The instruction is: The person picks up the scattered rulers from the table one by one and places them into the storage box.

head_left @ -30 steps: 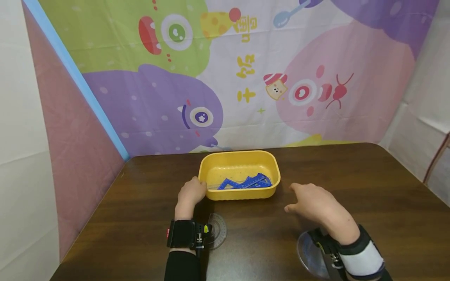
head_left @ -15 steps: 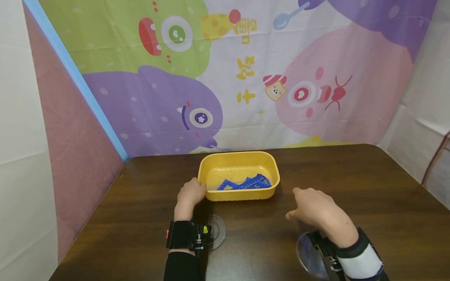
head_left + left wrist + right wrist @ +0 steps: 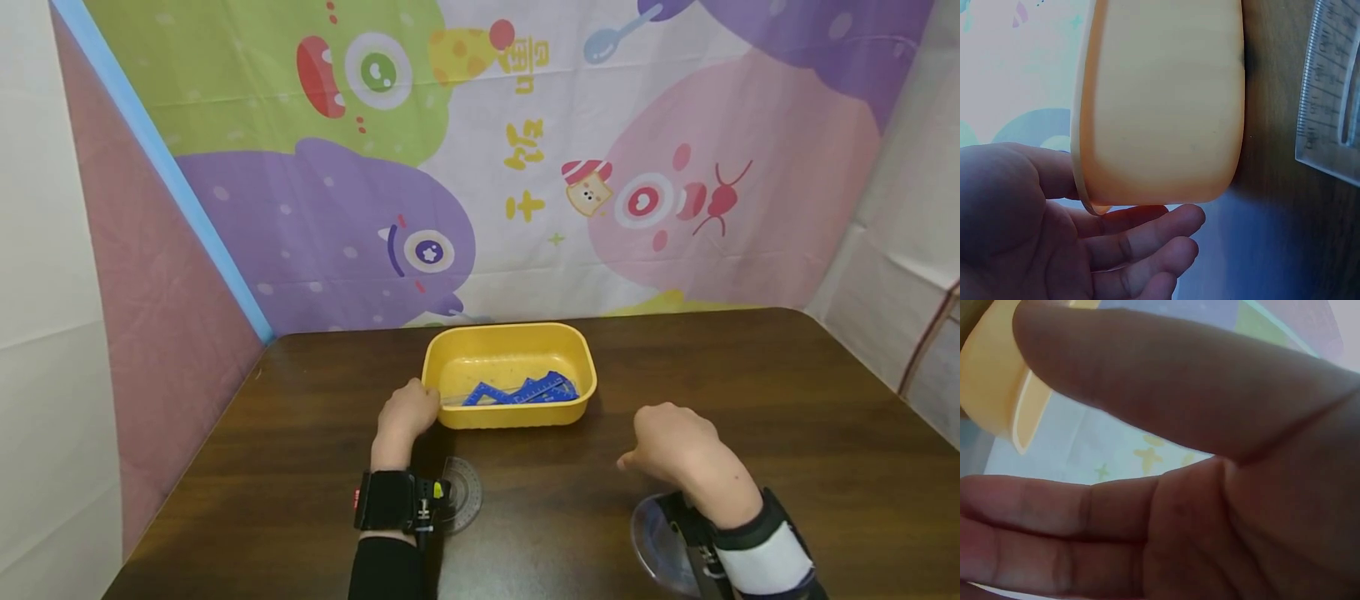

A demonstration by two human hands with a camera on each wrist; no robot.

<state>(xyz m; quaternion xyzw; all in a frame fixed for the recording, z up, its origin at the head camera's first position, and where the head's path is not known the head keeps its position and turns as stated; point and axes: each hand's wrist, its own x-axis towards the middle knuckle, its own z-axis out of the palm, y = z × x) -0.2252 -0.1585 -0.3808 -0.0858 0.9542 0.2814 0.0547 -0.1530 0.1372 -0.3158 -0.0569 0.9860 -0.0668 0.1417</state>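
Note:
My left hand (image 3: 405, 417) grips the left end of a yellow plastic basin (image 3: 517, 417). In the left wrist view, the thumb goes over the rim, and the other fingers (image 3: 1175, 228) lie along the outside of the end wall. Inside the basin are blue set squares and rulers (image 3: 540, 389) plus a clear strip partly behind the front wall. To the basin's right, my right hand (image 3: 675, 442) is held over the table with nothing in it. Its thumb (image 3: 1129, 369) and fingers stand apart in the right wrist view.
A clear protractor (image 3: 467, 496) lies on the brown wooden table (image 3: 300, 467) beside my left wrist strap. A clear round-edged plastic piece (image 3: 656, 546) sits partly hidden under my right wrist. A cartoon-printed cloth (image 3: 517, 275) hangs behind the table's far edge.
My right hand has drawn slightly right and away from the basin, its fingertips now pointing further down. The left hand and the basin hold their place.

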